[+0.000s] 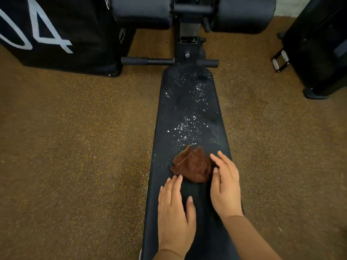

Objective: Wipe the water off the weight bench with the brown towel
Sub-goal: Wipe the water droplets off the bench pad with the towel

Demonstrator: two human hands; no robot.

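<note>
Towel [192, 165] bunched, no clear axis.

A gym: padded weight bench [189, 113], roller pads [142, 12], speckled rubber floor [75, 137].

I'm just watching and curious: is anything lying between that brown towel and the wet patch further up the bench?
Nothing visible. The brown towel sits bunched on the weight bench, with the water droplets starting right beyond it on bare padding. The right hand is beside the towel, and the left hand is just short of it.
</note>
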